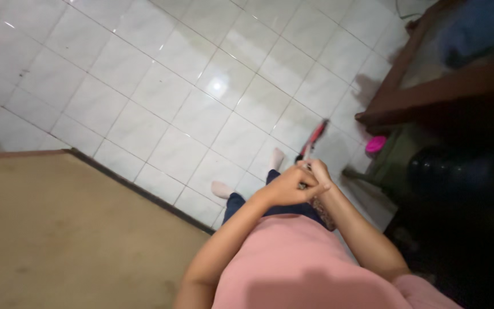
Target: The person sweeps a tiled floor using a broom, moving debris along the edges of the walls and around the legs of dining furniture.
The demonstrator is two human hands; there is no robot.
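Both hands are drawn together in front of the person's waist, and a thin stick-like tool (314, 139) rises out of them. The left hand (289, 186) lies on top with its fingers (310, 186) curled down, and the right hand (318, 171) comes up from below and behind it with its fingers wrapped round the lower end of the tool, so both pairs of fingers are clamped on the same short stretch of handle. From that grip the tool's long axis runs up and away from the body, slanting a little to the right, its far end out over the floor (161, 103). The upper part is red or pink and looks smooth and hard, perhaps plastic; the part near the hands is darker, and blur hides what the tip is. Neither hand is nearer than the other, since both are pressed together at the handle. The floor is glossy white square tile with grey joints and a bright spot of reflected light. At lower left is a flat, dull tan surface (58, 229) with a dark edge, maybe a mat or board. A small round pink lid or cup (375, 143) sits on the floor near a dark wooden frame (398, 86). The person wears a soft pink top (298, 257), and two bare feet (247, 174) show below.
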